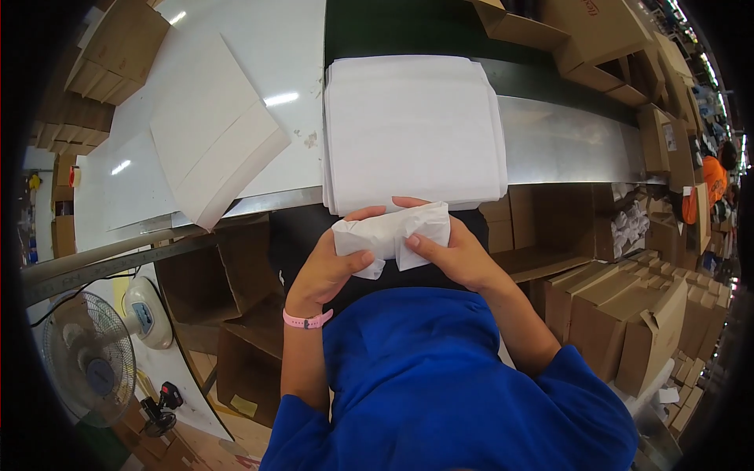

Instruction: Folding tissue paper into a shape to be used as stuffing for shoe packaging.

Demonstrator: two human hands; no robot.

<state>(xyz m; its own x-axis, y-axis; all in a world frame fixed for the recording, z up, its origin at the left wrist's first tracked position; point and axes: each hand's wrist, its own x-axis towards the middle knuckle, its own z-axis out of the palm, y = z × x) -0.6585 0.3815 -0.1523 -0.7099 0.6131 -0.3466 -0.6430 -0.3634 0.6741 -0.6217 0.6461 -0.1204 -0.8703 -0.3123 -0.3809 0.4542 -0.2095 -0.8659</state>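
Between my two hands is a small bundle wrapped in white paper (377, 238), held just above my lap at the table's near edge. My left hand (334, 263) grips its left end, thumb on top. The right hand (454, 250) holds the other end, its thumb pressing on a folded flap. Loose paper corners hang down on the near side. What lies inside the wrapping is hidden. Right beyond my hands a thick stack of white paper sheets (416, 129) rests on the table, overhanging its near edge a little.
A second paper stack (216, 137) lies slanted on the white tabletop (294, 47) at left. Cardboard boxes (118, 51) stand far left, with more cartons (628, 314) piled at right. Open boxes (200, 275) sit under the table. A fan (90, 357) is at lower left.
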